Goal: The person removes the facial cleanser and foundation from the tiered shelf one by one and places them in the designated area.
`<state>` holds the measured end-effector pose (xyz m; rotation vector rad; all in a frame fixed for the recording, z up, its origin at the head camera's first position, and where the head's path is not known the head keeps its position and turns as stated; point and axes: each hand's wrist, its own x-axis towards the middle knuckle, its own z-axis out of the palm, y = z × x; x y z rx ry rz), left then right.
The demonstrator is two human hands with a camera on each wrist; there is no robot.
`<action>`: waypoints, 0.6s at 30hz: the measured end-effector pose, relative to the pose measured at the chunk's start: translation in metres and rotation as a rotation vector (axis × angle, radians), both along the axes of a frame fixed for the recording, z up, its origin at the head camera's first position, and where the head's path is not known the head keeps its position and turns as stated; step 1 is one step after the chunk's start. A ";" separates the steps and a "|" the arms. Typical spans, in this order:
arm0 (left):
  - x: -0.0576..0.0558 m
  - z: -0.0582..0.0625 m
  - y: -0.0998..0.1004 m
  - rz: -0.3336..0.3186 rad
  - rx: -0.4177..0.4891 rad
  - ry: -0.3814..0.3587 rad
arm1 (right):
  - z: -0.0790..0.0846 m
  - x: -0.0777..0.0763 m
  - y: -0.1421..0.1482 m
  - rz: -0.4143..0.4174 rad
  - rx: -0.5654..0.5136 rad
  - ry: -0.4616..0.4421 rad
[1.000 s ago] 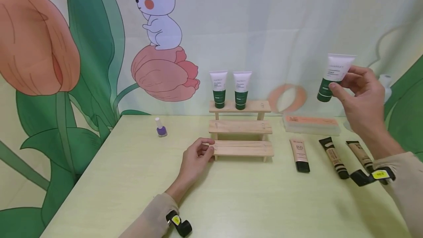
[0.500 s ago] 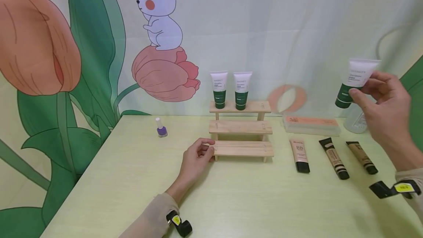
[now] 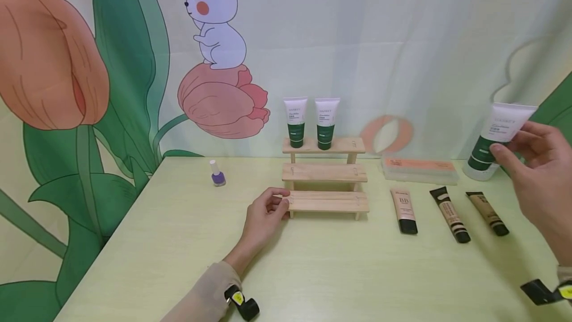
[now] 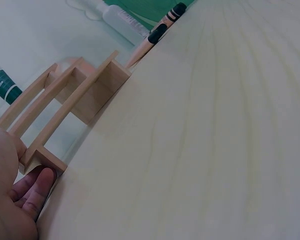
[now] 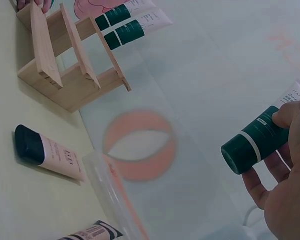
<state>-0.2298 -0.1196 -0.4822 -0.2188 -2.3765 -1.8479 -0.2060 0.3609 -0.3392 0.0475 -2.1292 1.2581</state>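
While the left hand (image 3: 265, 212) pinches the left end of the lowest tier of a wooden stand (image 3: 328, 201), the right hand (image 3: 542, 163) holds a white-and-green tube (image 3: 498, 130) off the table (image 3: 339, 272), at the far right. Grip narrow, thumb on the near face, fingers behind; tube tilted, cap down. In the head view it overlaps a clear bottle (image 3: 478, 173); whether the two touch, cannot tell.

Step in hand, as I judge it: handling one tube in the air with the stand braced. Two matching tubes, the left one (image 3: 295, 122) and the right one (image 3: 324, 123), stand upright on their caps on the top tier, a bare stretch to their right. Direction of travel unclear; setting the held tube down upright would call for levelling the cap and a gentle release.

Writing: the white part of the held tube seems to carry "HANKEY", the smaller lines too soft to read. Same layout on the standing pair. On the table, a pink tube (image 3: 404, 210) shows a plain "BB". Print on the striped tube (image 3: 450, 214) and the brown tube (image 3: 487, 212) beside it: illegible. Orange label on the flat case (image 3: 420, 177) likewise.
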 end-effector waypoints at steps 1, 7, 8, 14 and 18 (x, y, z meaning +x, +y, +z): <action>0.000 0.000 0.000 0.000 -0.001 0.000 | -0.002 0.002 0.000 0.006 -0.010 0.009; 0.000 -0.001 -0.001 -0.001 -0.002 0.008 | -0.014 0.012 0.004 0.047 -0.103 0.036; 0.000 -0.001 -0.001 -0.001 -0.002 0.007 | -0.016 0.013 0.004 0.072 -0.148 0.051; 0.000 -0.001 -0.001 0.001 -0.009 0.009 | -0.033 0.025 0.012 0.178 -0.302 0.108; 0.000 0.000 0.000 0.001 -0.008 0.007 | -0.047 0.035 0.019 0.140 -0.243 0.080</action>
